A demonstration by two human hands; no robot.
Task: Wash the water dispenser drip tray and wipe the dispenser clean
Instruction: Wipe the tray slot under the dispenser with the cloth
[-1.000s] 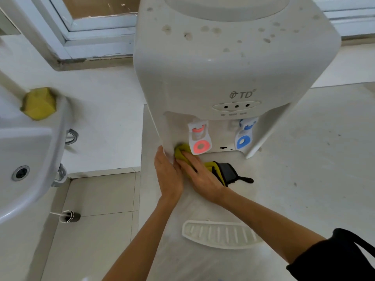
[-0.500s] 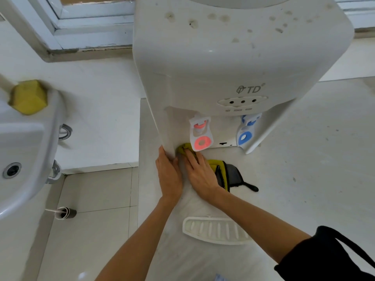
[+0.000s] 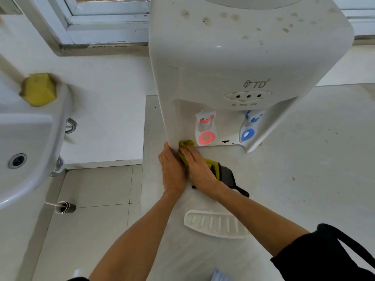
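Note:
A white tabletop water dispenser (image 3: 233, 63) with stains on its top stands on a pale counter (image 3: 304, 179). It has a red tap (image 3: 206, 130) and a blue tap (image 3: 248, 128). My right hand (image 3: 199, 169) presses a yellow-green and grey cloth (image 3: 220, 172) into the recess at the dispenser's lower left corner. Flat against the outer side of that same corner lies my left hand (image 3: 172, 169), holding nothing. The white slotted drip tray (image 3: 213, 223) lies loose on the counter, nearer to me, partly under my right forearm.
A white sink (image 3: 24, 142) hangs at the left with a yellow sponge (image 3: 38, 89) on its rim. Below it are floor tiles and a small dark tube (image 3: 64, 207). A window frame (image 3: 105, 23) runs behind the dispenser. The counter's left edge passes just left of my hands.
The view has shifted slightly. Both hands stay at the dispenser's lower left corner, with the cloth's tip pushed a little further into the recess.

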